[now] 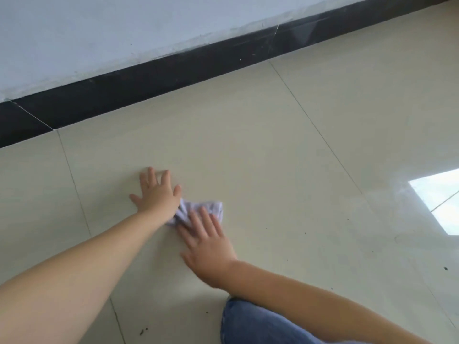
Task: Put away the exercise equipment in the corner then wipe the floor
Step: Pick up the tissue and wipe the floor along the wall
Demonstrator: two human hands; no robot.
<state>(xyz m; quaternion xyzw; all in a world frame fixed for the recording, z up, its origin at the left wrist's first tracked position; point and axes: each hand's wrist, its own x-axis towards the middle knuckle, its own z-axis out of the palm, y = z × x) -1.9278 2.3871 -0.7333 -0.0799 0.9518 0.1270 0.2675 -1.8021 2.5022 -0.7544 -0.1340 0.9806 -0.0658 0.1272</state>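
The person's left hand (156, 194) is lying flat on the glossy cream tiled floor (285, 150), its fingers straight and spread apart, the fingertips pointing toward the wall. The heel and little-finger edge of that hand are touching the left end of a small crumpled pale lavender cloth (198, 211), which is lying on the floor between the 2 hands, on the same tile as both of them.

The right hand (208, 249) is also lying open, fingers straight and only slightly parted, with the fingertips pressing on the near edge of the cloth and the palm resting on the tile behind it. Neither hand is curling round the fabric; both are pressing down on it with flat fingers.

Both forearms are bare and are reaching forward from the lower edge of the view. A knee in blue denim (250, 324) is showing at the bottom, just under the right forearm.

A black skirting band (173, 73) is running along the foot of the pale blue-grey wall (111, 28), well apart from the cloth. A bright window reflection (439, 197) is shining on the floor at the right, and a few dark specks (142, 331) are lying on the tiles near the bottom.
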